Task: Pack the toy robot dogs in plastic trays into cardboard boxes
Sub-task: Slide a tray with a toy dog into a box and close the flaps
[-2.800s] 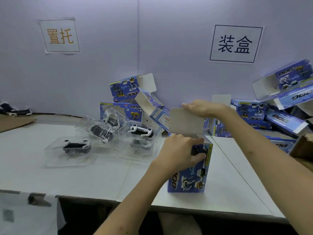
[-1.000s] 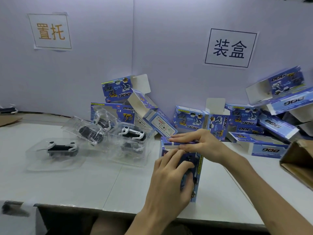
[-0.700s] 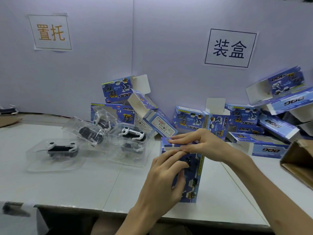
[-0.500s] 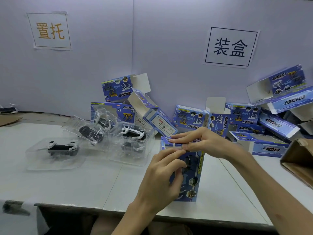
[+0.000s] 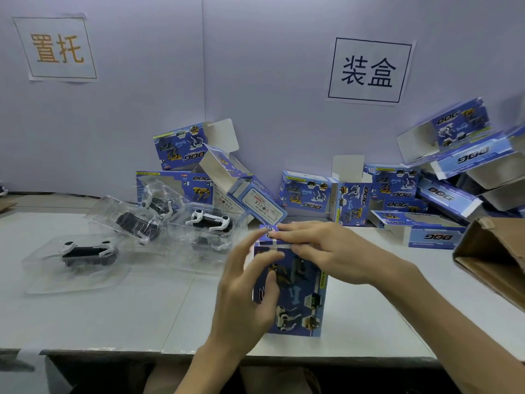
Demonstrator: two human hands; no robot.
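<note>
easing off the box (image 5: 297, 300), left hand (image 5: 241, 305) fingers (image 5: 247, 248) spread; right hand (image 5: 329, 251) flat atop it

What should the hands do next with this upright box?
Probably press the top flap fully home with the right hand while the left hand steadies the box: a pale strip shows along the flap's front edge, so it seems not quite tucked.

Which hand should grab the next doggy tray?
Left, probably. The left hand is at the left edge of the box, nearest the clear tray. The right hand lies across the box top, farther away.
</note>
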